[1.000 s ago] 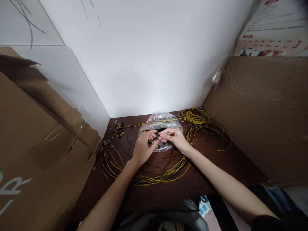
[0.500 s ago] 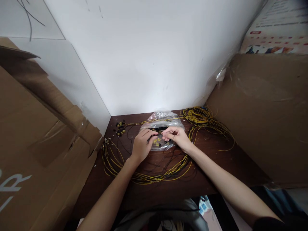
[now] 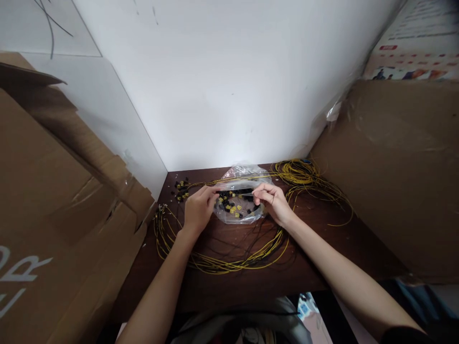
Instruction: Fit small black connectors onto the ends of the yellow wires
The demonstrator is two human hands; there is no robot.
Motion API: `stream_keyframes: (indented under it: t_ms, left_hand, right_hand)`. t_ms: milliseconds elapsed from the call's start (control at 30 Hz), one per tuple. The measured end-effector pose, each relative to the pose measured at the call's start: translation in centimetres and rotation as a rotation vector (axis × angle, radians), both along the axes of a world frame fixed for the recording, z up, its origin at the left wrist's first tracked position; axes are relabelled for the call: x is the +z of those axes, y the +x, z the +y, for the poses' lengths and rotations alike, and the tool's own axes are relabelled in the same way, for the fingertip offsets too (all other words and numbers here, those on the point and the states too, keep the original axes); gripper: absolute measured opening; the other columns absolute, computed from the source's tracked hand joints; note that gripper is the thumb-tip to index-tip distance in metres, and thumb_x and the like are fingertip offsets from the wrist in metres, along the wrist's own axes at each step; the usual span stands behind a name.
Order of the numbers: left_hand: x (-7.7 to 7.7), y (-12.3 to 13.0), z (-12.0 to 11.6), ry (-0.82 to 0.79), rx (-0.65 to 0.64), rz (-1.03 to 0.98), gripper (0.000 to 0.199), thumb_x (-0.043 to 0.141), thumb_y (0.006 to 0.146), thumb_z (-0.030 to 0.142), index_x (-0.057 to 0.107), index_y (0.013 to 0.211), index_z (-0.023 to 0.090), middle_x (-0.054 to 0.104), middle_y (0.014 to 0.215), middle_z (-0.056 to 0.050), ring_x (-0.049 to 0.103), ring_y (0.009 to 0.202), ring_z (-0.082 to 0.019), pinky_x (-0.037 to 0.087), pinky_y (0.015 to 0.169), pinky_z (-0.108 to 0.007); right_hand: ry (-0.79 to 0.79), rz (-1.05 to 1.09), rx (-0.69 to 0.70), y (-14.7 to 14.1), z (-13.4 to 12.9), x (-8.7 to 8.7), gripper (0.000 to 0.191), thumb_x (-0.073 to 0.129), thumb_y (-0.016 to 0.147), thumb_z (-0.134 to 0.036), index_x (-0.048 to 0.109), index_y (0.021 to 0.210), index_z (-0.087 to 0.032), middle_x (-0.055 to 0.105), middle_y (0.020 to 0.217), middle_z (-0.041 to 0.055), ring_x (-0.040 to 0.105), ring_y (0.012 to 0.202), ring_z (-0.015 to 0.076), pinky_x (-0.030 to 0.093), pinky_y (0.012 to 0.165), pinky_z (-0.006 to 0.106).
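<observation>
A clear plastic bag [image 3: 247,220] lies at the back middle of the dark brown table, with small black and yellow parts [image 3: 234,209] in it. At its left edge is my left hand [image 3: 201,205], fingers pinched together on something I cannot make out. My right hand [image 3: 268,198] is at the bag's right side, thumb and fingertips closed on a thin dark wire that shows faintly. Yellow and black wires [image 3: 229,267] curve in a loop in front of both hands.
Another wire coil [image 3: 296,172] lies at the back right. More small connectors [image 3: 182,188] sit at the back left. Cardboard boxes [image 3: 68,191] [image 3: 390,181] flank the brown table [image 3: 215,291], and a white wall [image 3: 222,86] rises behind.
My hands have moved apart, the left one to the left and the right one slightly right. More of the bag and its black and yellow parts now shows between them.
</observation>
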State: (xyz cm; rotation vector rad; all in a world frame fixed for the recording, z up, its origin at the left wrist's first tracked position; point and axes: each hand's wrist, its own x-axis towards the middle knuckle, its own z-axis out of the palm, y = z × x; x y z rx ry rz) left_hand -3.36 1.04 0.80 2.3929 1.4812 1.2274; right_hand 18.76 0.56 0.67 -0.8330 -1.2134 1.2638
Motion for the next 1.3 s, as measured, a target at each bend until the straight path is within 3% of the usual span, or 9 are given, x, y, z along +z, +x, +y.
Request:
stream_keyframes:
  t_ms: [167, 367, 533, 667, 767, 933, 1300]
  left_hand:
    - [-0.3, -0.7, 0.4, -0.093, 0.136, -0.008, 0.027, 0.056, 0.080, 0.022, 0.059, 0.108, 0.021, 0.068, 0.090, -0.002, 0.058, 0.062, -0.013, 0.045, 0.060, -0.024]
    - [-0.7, -1.7, 1.0, -0.102, 0.215, -0.007, 0.025, 0.046, 0.079, 0.011, 0.065, 0.095, 0.017, 0.067, 0.096, -0.006, 0.062, 0.082, -0.019, 0.047, 0.075, -0.029]
    - [-1.1, -1.8, 1.2, -0.118, 0.127, 0.050, 0.028, 0.046, 0.079, 0.010, 0.065, 0.097, 0.017, 0.063, 0.096, -0.007, 0.058, 0.087, -0.020, 0.046, 0.079, -0.031]
    - [-1.5, -1.1, 1.0, -0.126, 0.039, 0.093, 0.030, 0.053, 0.079, 0.018, 0.064, 0.106, 0.021, 0.057, 0.090, -0.005, 0.055, 0.081, -0.017, 0.045, 0.074, -0.029]
    - [-1.6, -1.0, 1.0, -0.134, 0.037, 0.103, 0.025, 0.053, 0.081, 0.022, 0.066, 0.102, 0.021, 0.056, 0.081, -0.004, 0.054, 0.076, -0.017, 0.045, 0.071, -0.028]
    - [-1.3, -1.4, 1.2, -0.109, 0.130, 0.037, 0.022, 0.049, 0.083, 0.025, 0.069, 0.088, 0.018, 0.062, 0.079, -0.005, 0.056, 0.073, -0.017, 0.044, 0.068, -0.028]
    - [-0.3, -1.6, 1.1, -0.106, 0.272, -0.154, 0.025, 0.050, 0.082, 0.024, 0.070, 0.092, 0.014, 0.070, 0.091, -0.008, 0.063, 0.075, -0.018, 0.048, 0.074, -0.029]
  right_hand:
    - [-0.036, 0.113, 0.011, 0.0, 0.0, 0.5, 0.008, 0.068, 0.069, -0.025, 0.065, 0.071, -0.018, 0.060, 0.057, -0.0016, 0.051, 0.052, 0.0100, 0.041, 0.055, 0.023]
    - [-0.309, 0.428, 0.047, 0.5, 0.8, 0.4, 0.011, 0.070, 0.069, -0.024, 0.063, 0.077, -0.022, 0.070, 0.081, -0.0006, 0.063, 0.069, 0.0125, 0.050, 0.064, 0.024]
    - [-0.405, 0.648, 0.094, 1.0, 1.1, 0.4, 0.003, 0.062, 0.074, -0.020, 0.062, 0.074, -0.023, 0.071, 0.086, -0.0018, 0.065, 0.084, 0.0143, 0.051, 0.075, 0.028]
    - [-0.367, 0.619, 0.129, 0.9, 0.5, 0.7, 0.003, 0.059, 0.074, -0.023, 0.062, 0.072, -0.024, 0.070, 0.085, -0.0010, 0.063, 0.088, 0.0163, 0.049, 0.083, 0.033]
    - [-0.330, 0.568, 0.130, 0.9, 0.2, 0.9, 0.005, 0.059, 0.073, -0.027, 0.061, 0.070, -0.023, 0.068, 0.079, 0.0005, 0.063, 0.083, 0.0180, 0.048, 0.084, 0.036]
    - [-0.280, 0.511, 0.149, 1.1, 0.1, 0.9, 0.010, 0.055, 0.073, -0.031, 0.059, 0.067, -0.024, 0.064, 0.071, 0.0005, 0.061, 0.074, 0.0170, 0.047, 0.081, 0.036]
    - [-0.315, 0.579, 0.222, 0.8, 0.0, 0.9, 0.003, 0.057, 0.071, -0.023, 0.060, 0.071, -0.024, 0.062, 0.067, -0.0001, 0.057, 0.064, 0.0139, 0.047, 0.073, 0.032]
